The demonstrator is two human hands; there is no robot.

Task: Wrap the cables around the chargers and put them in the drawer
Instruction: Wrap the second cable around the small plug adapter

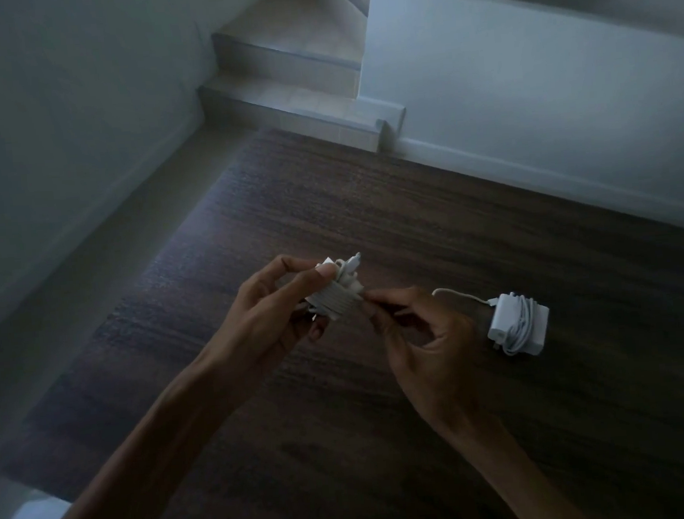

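A small white charger [337, 296] with its cable wound tightly round it is held above the dark wooden tabletop [368, 200]. My left hand [272, 305] grips it from the left, thumb on its upper end, where the cable's plug sticks up. My right hand [424, 334] pinches the charger's right edge with thumb and forefinger. A second white charger [519, 325], wrapped in its own cable with a short loose end trailing left, lies on the table to the right of my right hand. No drawer is visible.
The table's left edge runs diagonally beside a grey wall. Beyond the far edge are tiled stair steps [278, 88] and a white low wall [523, 93]. The room is dim.
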